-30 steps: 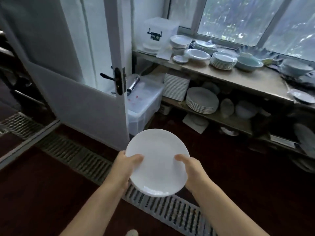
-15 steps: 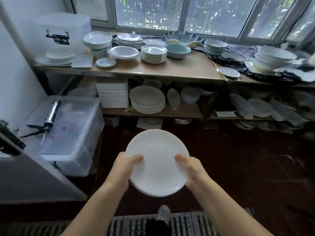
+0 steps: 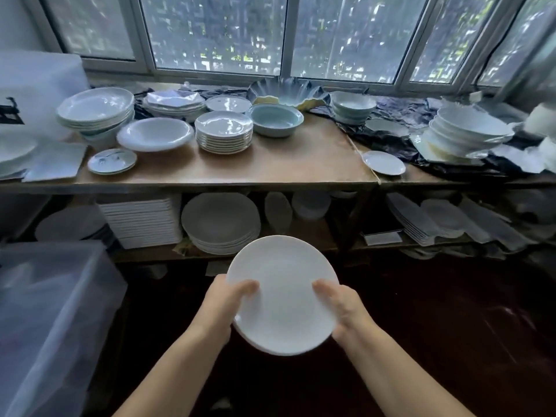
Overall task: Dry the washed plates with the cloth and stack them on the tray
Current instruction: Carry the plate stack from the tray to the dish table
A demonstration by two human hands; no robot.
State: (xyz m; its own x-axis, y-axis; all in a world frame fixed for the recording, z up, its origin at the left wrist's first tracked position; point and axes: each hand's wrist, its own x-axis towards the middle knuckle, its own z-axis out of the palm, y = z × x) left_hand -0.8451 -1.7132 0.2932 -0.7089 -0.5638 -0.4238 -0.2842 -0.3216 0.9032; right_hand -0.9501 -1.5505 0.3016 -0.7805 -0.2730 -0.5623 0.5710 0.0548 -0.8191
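A round white plate [image 3: 282, 293] is held in mid-air in front of the person, above the dark floor [image 3: 436, 326] and short of the shelving. It is plain, glossy and undecorated, with a smooth shallow well and a thin rim, and it tilts slightly away from the camera. A second pale edge shows just under its lower left rim, so there may be another plate beneath; this cannot be told for sure.

The left hand [image 3: 224, 305] grips the plate's left edge, thumb curled over the top face and fingers hidden below. The right hand [image 3: 343, 308] grips the right edge the same way.

Beyond, a wooden tabletop [image 3: 285, 164] under the window carries stacks of white plates and a pale blue bowl [image 3: 276, 119]. A lower shelf [image 3: 304, 233] holds more stacked dishes. A clear plastic bin [image 3: 51, 311] stands at the left.
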